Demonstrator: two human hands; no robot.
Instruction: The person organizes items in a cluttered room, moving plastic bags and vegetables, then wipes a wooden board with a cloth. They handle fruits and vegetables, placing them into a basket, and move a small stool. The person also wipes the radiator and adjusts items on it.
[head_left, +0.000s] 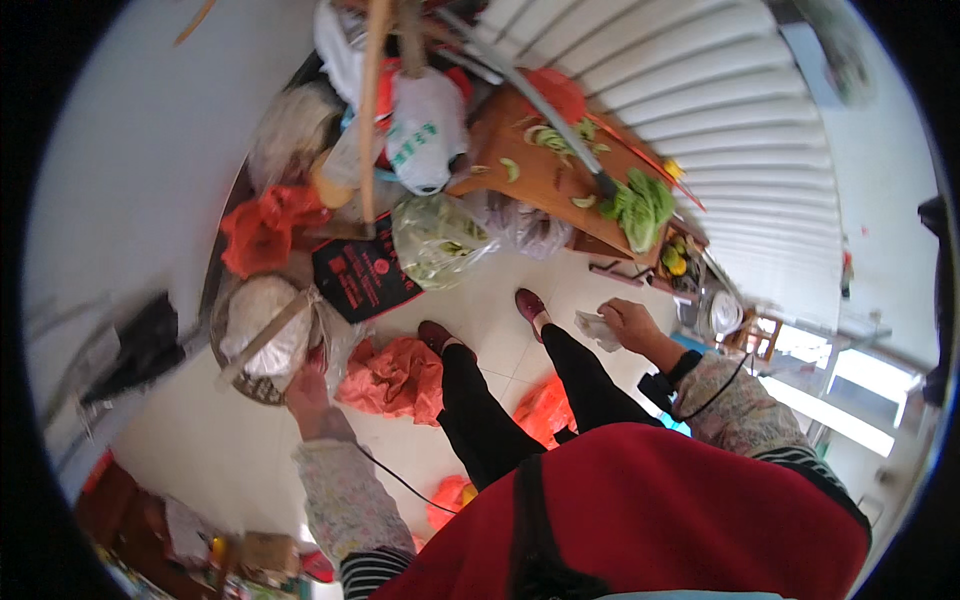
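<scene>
My left hand (309, 397) is at the right edge of a round woven basket (259, 386) with a flat handle strip (264, 339) across its top. A white plastic-wrapped bundle (262, 311) fills the basket. A clear plastic bag (341, 341) hangs beside those fingers. Blur hides whether the hand grips the basket's edge or the bag. To the right, my right hand (634, 324) holds a crumpled whitish piece (598, 330), thin cloth or plastic, above the tiled floor. A dark cord runs from each wrist.
Red plastic bags (394, 379) lie by my shoes. Ahead are a black printed bag (364, 270), a clear bag of greens (439, 240) and an orange-brown tabletop (517, 150) with leafy vegetable (641, 206) and scraps. A grey pole (525, 90) slants over it. A wall (135, 172) stands left.
</scene>
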